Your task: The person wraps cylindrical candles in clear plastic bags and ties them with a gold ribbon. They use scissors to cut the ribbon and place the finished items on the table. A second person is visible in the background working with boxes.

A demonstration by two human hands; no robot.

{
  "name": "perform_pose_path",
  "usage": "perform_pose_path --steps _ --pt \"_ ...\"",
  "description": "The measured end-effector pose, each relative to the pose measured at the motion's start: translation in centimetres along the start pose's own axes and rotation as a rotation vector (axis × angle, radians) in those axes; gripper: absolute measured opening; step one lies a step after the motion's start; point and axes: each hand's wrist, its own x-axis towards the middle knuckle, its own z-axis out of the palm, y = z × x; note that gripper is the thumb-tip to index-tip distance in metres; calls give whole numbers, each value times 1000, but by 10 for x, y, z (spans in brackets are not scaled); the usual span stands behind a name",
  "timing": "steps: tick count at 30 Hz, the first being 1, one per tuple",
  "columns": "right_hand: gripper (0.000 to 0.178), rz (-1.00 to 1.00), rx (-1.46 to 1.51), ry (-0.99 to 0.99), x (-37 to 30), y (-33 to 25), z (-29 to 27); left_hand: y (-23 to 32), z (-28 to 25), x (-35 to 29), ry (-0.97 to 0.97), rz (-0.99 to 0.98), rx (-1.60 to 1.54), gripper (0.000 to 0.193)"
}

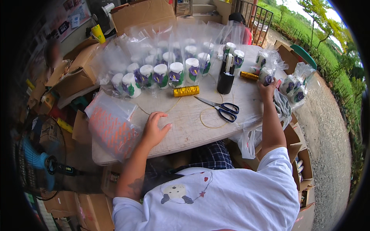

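My right hand [267, 90] reaches to the right side of the table and grips a white candle-like cylinder [266, 76] with a purple flower, wrapped in clear plastic. My left hand [155, 130] rests near the table's front edge, fingers apart and holding nothing. Between the hands lie dark-handled scissors [227, 112], blades partly spread, and a loop of thin gold cord [202, 120]. A gold ribbon roll [186, 91] lies beyond my left hand. Another gold roll [249, 75] is just left of the gripped cylinder. A black tape dispenser [226, 79] stands at mid-table.
Several similar cylinders [160, 75] stand in open clear bags across the table's far side. More wrapped ones [293, 87] sit at the right edge beside a grey cloth [282, 104]. Orange-printed plastic [111, 125] lies at left. Cardboard boxes [79, 67] and a fan [38, 158] flank the table.
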Motion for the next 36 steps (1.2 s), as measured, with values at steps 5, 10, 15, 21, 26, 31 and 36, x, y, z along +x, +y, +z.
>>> perform_pose_path --steps 5,10,15,21,26,31,36 --pt "92 -111 -165 108 -10 -9 -9 -4 -2 32 -20 -42 0 38" --pt "65 -371 73 -16 -90 -101 -41 -9 11 71 68 -40 -25 38" --pt "33 -778 217 -670 -181 -180 -20 -21 21 72 -36 -226 387 27" --pt "44 -823 -87 -825 -156 -211 66 -26 23 41 -47 -222 382 17" --pt "38 -766 -208 -1003 -150 -215 66 -30 -1 12 -40 -253 484 11" --pt "45 -334 644 -1221 -121 -203 14 -47 -19 -7 46 -64 476 8" --pt "43 204 1279 -1322 -65 -198 -48 -33 -40 2 40 -247 98 10"
